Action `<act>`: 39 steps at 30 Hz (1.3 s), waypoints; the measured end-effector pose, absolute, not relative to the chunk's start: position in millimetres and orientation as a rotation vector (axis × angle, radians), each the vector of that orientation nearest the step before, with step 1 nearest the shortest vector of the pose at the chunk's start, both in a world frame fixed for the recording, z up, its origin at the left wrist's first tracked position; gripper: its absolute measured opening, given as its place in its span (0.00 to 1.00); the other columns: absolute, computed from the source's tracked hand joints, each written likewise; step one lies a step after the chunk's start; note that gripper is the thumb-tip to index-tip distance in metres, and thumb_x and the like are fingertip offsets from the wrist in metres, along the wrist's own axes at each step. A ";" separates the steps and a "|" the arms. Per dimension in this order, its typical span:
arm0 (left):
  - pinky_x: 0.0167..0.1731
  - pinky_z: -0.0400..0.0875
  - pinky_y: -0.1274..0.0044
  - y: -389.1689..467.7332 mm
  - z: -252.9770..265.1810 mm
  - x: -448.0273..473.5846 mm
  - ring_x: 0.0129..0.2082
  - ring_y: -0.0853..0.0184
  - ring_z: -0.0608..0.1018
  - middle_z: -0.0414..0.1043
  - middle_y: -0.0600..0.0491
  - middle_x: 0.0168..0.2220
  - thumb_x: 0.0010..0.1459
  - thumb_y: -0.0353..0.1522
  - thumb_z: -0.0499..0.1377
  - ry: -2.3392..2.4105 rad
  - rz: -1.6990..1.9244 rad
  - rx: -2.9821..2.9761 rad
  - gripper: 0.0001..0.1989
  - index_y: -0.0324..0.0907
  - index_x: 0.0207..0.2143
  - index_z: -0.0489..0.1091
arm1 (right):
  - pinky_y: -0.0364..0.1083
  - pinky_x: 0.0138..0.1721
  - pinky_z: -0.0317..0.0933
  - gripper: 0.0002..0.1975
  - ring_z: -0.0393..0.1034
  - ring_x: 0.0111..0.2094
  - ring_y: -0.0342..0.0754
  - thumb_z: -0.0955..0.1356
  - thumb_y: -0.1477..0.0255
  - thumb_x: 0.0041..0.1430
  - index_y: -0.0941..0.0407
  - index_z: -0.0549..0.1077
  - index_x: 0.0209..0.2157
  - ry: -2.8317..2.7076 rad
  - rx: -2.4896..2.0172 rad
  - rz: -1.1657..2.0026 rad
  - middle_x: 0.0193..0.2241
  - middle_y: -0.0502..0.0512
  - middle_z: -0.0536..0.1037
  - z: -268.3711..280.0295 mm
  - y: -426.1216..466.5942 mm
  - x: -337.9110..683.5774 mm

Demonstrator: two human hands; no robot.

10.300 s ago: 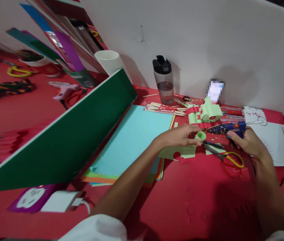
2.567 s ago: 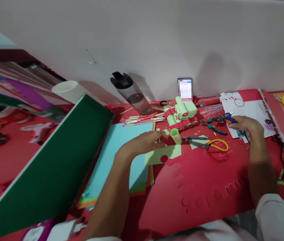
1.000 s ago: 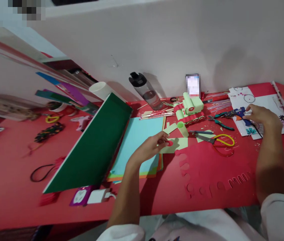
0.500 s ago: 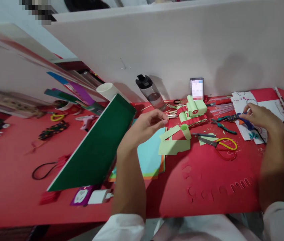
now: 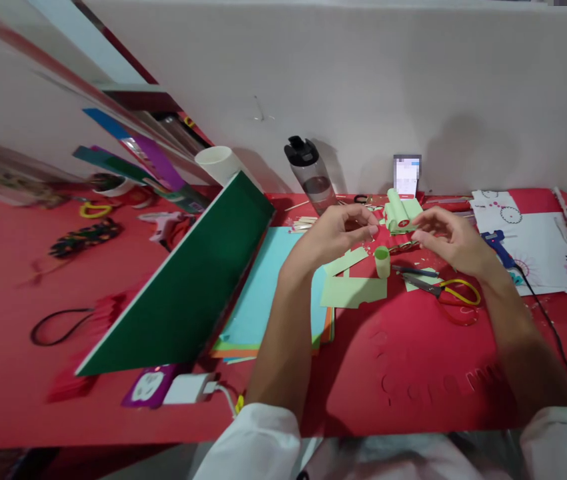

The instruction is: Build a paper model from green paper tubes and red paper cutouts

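A light green and red paper model [image 5: 398, 219] with rolled parts stands near the back of the table, between my two hands. My left hand [image 5: 341, 233] hovers at its left side, fingers curved, thumb apart from them, holding nothing. On the other side, my right hand [image 5: 448, 240] reaches to the model's right edge with bent, parted fingers; whether the fingertips touch it I cannot tell. Below lie a small green paper roll [image 5: 382, 262], a green paper strip [image 5: 353, 292] and yellow-and-red-handled scissors [image 5: 443, 290]. A blue glue gun [image 5: 501, 248] rests on white patterned paper [image 5: 538, 230].
A phone [image 5: 406, 175] leans on the back wall, and a dark-lidded bottle [image 5: 311, 173] stands left of it. The green board [image 5: 178, 287] slants up beside stacked coloured paper [image 5: 248, 300]. A white charger [image 5: 188, 388] lies near the front edge.
My right hand has left the glue gun and moved left to the model. My left hand has shifted right towards it. The view has turned slightly.
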State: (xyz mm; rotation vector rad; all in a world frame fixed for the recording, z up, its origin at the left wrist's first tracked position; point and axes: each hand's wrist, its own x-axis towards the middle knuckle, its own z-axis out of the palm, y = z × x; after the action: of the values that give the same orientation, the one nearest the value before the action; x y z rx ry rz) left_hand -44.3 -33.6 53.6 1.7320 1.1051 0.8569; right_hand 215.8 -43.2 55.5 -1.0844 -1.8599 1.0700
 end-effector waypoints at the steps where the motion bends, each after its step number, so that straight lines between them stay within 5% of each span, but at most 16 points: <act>1: 0.29 0.70 0.78 -33.9 54.1 -44.2 0.29 0.70 0.76 0.75 0.52 0.29 0.63 0.36 0.64 1.098 0.858 1.737 0.08 0.39 0.34 0.74 | 0.51 0.44 0.69 0.09 0.75 0.40 0.50 0.74 0.65 0.63 0.52 0.77 0.43 -1.860 -1.071 1.069 0.39 0.53 0.81 56.4 -40.8 209.5; 12: 0.31 0.70 0.78 -35.3 58.6 -46.4 0.29 0.71 0.75 0.74 0.54 0.29 0.64 0.32 0.62 1.071 0.870 1.777 0.05 0.40 0.34 0.72 | 0.47 0.34 0.68 0.03 0.74 0.35 0.48 0.73 0.71 0.60 0.53 0.79 0.37 -1.912 -1.056 1.097 0.32 0.52 0.79 56.6 -25.1 168.2; 23: 0.31 0.69 0.77 -35.6 60.9 -42.5 0.30 0.70 0.75 0.74 0.54 0.29 0.65 0.37 0.64 1.044 0.820 1.802 0.11 0.40 0.33 0.71 | 0.50 0.42 0.71 0.03 0.74 0.37 0.49 0.73 0.70 0.58 0.53 0.78 0.36 -1.892 -1.067 1.105 0.35 0.52 0.80 52.8 -28.2 169.5; 39: 0.29 0.68 0.77 -31.2 50.9 -41.6 0.28 0.70 0.75 0.72 0.55 0.27 0.64 0.42 0.65 1.092 0.731 1.820 0.15 0.40 0.31 0.71 | 0.50 0.39 0.71 0.05 0.74 0.34 0.48 0.74 0.68 0.59 0.54 0.78 0.34 -1.846 -1.067 1.140 0.33 0.52 0.80 35.7 -18.9 176.0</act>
State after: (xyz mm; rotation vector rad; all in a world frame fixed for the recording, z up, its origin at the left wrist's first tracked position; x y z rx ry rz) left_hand -41.6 -31.2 50.9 1.8202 1.0917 0.7313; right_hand 176.0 -18.9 35.7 -1.0666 -1.8462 1.1403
